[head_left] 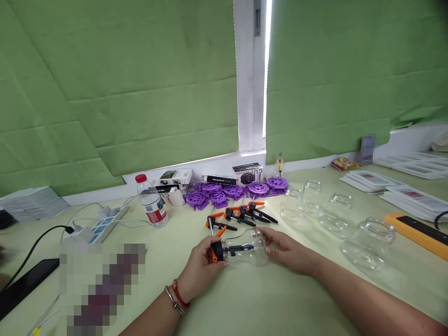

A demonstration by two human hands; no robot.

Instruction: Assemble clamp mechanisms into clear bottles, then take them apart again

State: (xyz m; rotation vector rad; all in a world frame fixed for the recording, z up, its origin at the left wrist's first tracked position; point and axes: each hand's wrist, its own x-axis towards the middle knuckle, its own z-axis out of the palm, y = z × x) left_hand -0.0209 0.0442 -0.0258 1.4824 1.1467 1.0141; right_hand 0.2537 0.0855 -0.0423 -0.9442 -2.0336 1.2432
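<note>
Orange-and-black plastic spray nozzle (217,252) sits pinched in my left hand (200,273), set into the neck of a clear plastic bottle (247,245) lying mid-table; my right hand (287,252) cups its base. Spare nozzles (238,215) lie behind, clear jars (336,212) farther right.

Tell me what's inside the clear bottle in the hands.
Inside the clear bottle, lying sideways, a black rod runs from the black-and-orange cap at its mouth. The left hand covers the cap's near side; the right hand hides the bottle's base.
</note>
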